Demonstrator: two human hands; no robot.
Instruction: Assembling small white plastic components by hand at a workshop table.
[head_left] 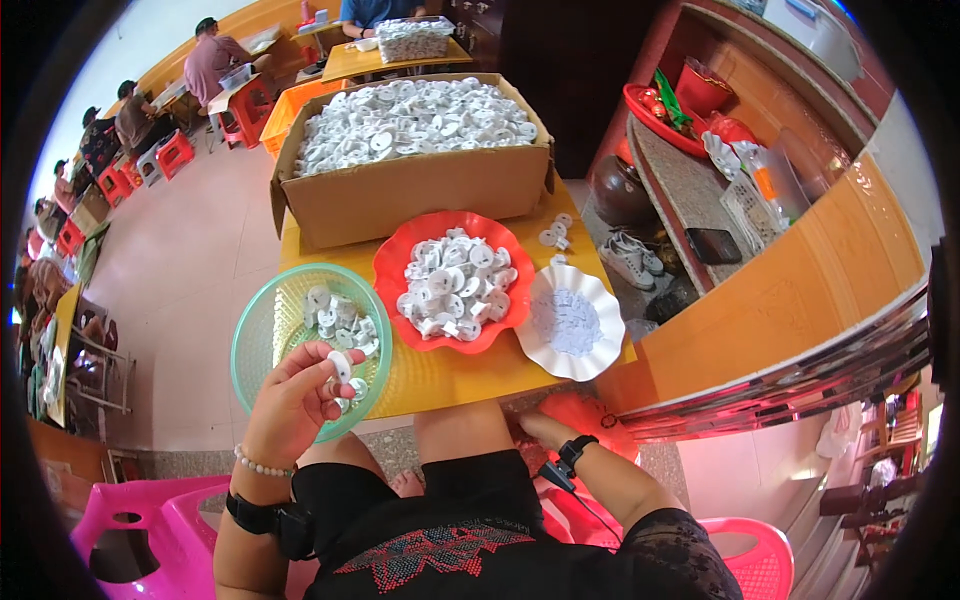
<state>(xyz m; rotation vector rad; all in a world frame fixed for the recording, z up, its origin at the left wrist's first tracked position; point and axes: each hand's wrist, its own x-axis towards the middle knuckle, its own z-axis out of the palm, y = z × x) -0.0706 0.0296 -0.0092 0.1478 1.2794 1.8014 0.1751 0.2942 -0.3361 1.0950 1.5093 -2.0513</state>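
My left hand (300, 388) pinches a small round white plastic piece (341, 367) between thumb and fingertips, above the near side of a pale green mesh basket (262, 308). Inside that basket lie several similar white pieces (338, 318). Beside it on the yellow table stands a red scalloped bowl (390, 262) heaped with white plastic pieces (458, 285). To its right, a white fluted dish (603, 310) holds small pale bluish-white bits (567, 322). Beyond my right knee, my right hand (545, 430) hangs low near a red plastic bag (583, 415); its fingers are mostly hidden.
A large cardboard box (410, 205) full of white pieces fills the table's far side. A few loose pieces (556, 236) lie right of it. A wooden counter (770, 290) borders the right side. A pink stool (150, 520) stands at left. Other people (215, 65) sit at tables farther off.
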